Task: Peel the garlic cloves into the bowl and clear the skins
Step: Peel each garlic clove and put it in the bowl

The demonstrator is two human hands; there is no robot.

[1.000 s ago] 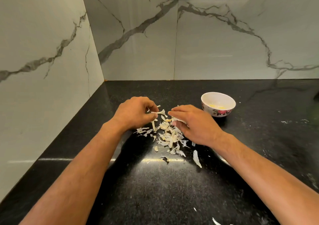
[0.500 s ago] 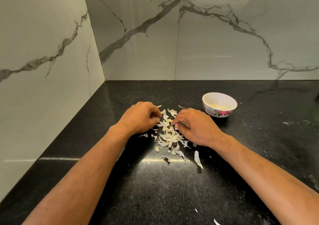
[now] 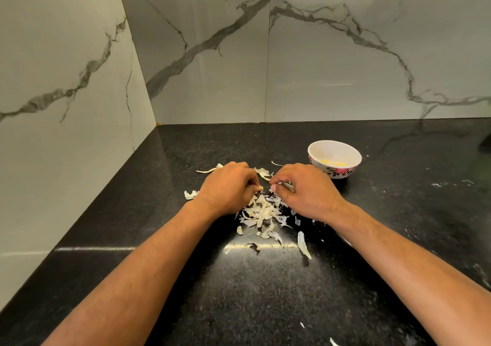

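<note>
Both hands are down in the skins (image 3: pixel 261 210) on the black worktop (image 3: pixel 265 292). The left hand (image 3: pixel 225 189) is curled and pinching a small yellowish bit at its fingertips, maybe a clove end, hard to say. The right hand (image 3: pixel 305 190) has curled fingers nipping something pale, probably skin; what's under its palm is hidden. The bowl (image 3: pixel 334 158) sits just beyond the right hand, a few yellow cloves inside. My worry: these skins are papery and light, so a quick rake or a forearm dragging through would scatter them wider; strays already lie left of the left hand and nearer the body. Compared with half a second ago, the hands have closed in toward each other and the heap between them looks tighter.
</note>
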